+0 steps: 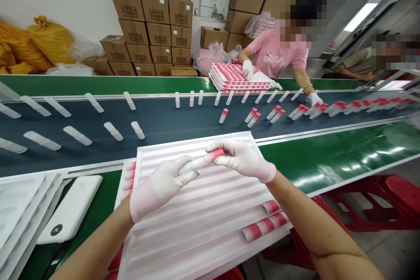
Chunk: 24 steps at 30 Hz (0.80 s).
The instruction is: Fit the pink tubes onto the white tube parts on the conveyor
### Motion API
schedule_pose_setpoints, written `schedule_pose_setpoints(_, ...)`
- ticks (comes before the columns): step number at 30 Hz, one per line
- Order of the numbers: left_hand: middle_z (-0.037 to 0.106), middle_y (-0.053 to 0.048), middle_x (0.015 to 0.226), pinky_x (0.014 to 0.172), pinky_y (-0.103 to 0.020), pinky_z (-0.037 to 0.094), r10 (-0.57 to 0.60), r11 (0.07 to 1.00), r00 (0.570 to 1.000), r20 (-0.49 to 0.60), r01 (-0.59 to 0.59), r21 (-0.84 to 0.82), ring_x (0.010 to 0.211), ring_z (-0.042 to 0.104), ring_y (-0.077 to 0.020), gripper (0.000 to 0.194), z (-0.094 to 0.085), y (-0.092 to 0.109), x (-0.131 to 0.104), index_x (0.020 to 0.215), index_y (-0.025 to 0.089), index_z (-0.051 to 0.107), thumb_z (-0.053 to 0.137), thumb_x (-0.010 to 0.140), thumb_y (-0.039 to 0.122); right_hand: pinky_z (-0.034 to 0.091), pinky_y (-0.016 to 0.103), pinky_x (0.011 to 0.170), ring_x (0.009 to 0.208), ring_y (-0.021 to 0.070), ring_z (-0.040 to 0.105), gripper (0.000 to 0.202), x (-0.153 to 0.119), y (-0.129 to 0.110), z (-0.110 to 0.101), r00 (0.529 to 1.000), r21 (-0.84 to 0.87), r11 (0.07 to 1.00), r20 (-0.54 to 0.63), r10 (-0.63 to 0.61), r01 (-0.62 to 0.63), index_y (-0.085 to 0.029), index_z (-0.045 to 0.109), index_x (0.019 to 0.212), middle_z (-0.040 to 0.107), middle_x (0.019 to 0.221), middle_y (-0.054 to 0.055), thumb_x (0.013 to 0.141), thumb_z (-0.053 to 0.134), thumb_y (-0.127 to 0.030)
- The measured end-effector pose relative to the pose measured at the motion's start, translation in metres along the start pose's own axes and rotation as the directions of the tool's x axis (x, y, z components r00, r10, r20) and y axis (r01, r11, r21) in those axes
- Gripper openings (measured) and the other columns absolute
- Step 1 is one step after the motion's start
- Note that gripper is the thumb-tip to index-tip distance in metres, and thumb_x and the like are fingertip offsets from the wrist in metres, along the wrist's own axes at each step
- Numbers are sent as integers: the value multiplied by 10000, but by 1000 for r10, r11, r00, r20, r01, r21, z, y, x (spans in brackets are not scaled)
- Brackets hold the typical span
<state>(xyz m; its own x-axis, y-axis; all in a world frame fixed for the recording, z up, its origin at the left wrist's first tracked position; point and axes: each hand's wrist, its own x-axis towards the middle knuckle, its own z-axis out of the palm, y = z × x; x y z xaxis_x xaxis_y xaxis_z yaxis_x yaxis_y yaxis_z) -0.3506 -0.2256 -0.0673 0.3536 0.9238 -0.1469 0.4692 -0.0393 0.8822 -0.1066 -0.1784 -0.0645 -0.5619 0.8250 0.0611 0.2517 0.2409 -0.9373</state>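
Above the white ridged tray [197, 223], my two gloved hands share one white cosmetic tube [201, 162] with a pink-red cap [215, 155]. My left hand [166, 179] grips the white lower end between thumb and fingers. Pinched around the capped end are the fingers of my right hand [241, 157]. The tube is tilted, its red end higher and to the right. Several pink-and-white cylinders [264, 226] lie in the grooves at the tray's lower right. More red ends [130, 175] show from beneath the tray's left edge.
A dark conveyor belt [157, 127] carries plain white tubes [76, 135] and red-capped ones [253, 119]. Across it, a person in pink [278, 54] touches stacked filled trays [226, 76]. At left lie a white power bank [74, 208] and trays [22, 214]. Red stools [387, 201] stand right.
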Motion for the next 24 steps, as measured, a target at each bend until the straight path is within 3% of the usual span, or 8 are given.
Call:
schedule_pose_setpoints(4, 740, -26, 990, 818, -328, 532, 7, 1000, 998, 58, -9, 22, 912, 680, -253, 417, -4, 3, 1, 1123, 277, 709, 527, 896, 574, 540, 338, 891, 1015, 205, 678, 209, 1, -5, 4, 993, -62, 992, 33, -110, 112, -213, 709, 1046, 736, 1064, 49, 840, 683, -238)
schedule_pose_setpoints(9, 710, -32, 870, 722, -328, 489, 13, 984, 999, -43, -5, 179, 787, 659, -236, 355, 21, -6, 10, 946, 242, 636, 449, 964, 543, 528, 269, 646, 671, 124, 629, 171, 6, 2, 30, 985, 123, 981, -62, 159, -151, -207, 683, 1030, 698, 847, 0, 877, 624, -258)
schedule_pose_setpoints(12, 704, -69, 888, 688, -352, 472, 3, 965, 991, -135, 32, 261, 805, 668, -270, 357, 42, -22, 21, 912, 241, 593, 419, 971, 548, 464, 232, 522, 525, 86, 542, 116, 9, 9, 43, 962, 253, 942, -97, 253, -222, -200, 661, 945, 627, 731, -36, 852, 606, -242)
schedule_pose_setpoints(15, 715, -97, 1027, 785, -397, 520, 23, 985, 996, -88, -7, 171, 942, 692, -307, 333, 43, -36, 33, 1046, 252, 601, 449, 951, 533, 442, 231, 501, 511, 93, 546, 111, 20, 17, 31, 956, 213, 943, -88, 280, -257, -192, 654, 894, 618, 703, -30, 845, 616, -284)
schedule_pose_setpoints(18, 584, -153, 1388, 1076, -498, 442, 146, 966, 960, -239, -86, 245, 1332, 520, -375, 597, 6, -52, 48, 1340, 238, 525, 639, 818, 504, 470, 247, 579, 603, 128, 604, 192, 43, 33, -16, 894, -86, 941, -350, 280, -328, -188, 663, 895, 672, 724, -8, 851, 646, -375)
schedule_pose_setpoints(21, 391, -195, 1553, 1182, -604, 288, 190, 914, 779, -597, 81, 397, 1476, 287, -461, 843, -50, -78, 70, 1469, 186, 422, 706, 745, 511, 473, 253, 716, 788, 168, 648, 185, 74, 62, -72, 704, -297, 775, -664, 253, -558, -167, 654, 885, 726, 756, 36, 887, 609, -346)
schedule_pose_setpoints(23, 357, -141, 1572, 1134, -645, 311, 105, 918, 677, -729, 217, 333, 1456, 265, -517, 879, -81, -99, 86, 1482, 236, 403, 724, 733, 566, 462, 264, 749, 858, 197, 659, 146, 94, 85, -97, 651, -301, 702, -698, 300, -646, -138, 652, 862, 739, 764, 84, 887, 604, -274)
schedule_pose_setpoints(24, 347, -120, 1572, 1112, -645, 324, 69, 929, 675, -734, 224, 294, 1453, 237, -536, 883, -92, -110, 94, 1478, 250, 396, 729, 729, 578, 459, 270, 747, 864, 208, 666, 130, 102, 95, -104, 643, -298, 684, -693, 324, -666, -124, 654, 852, 743, 779, 107, 874, 619, -248)
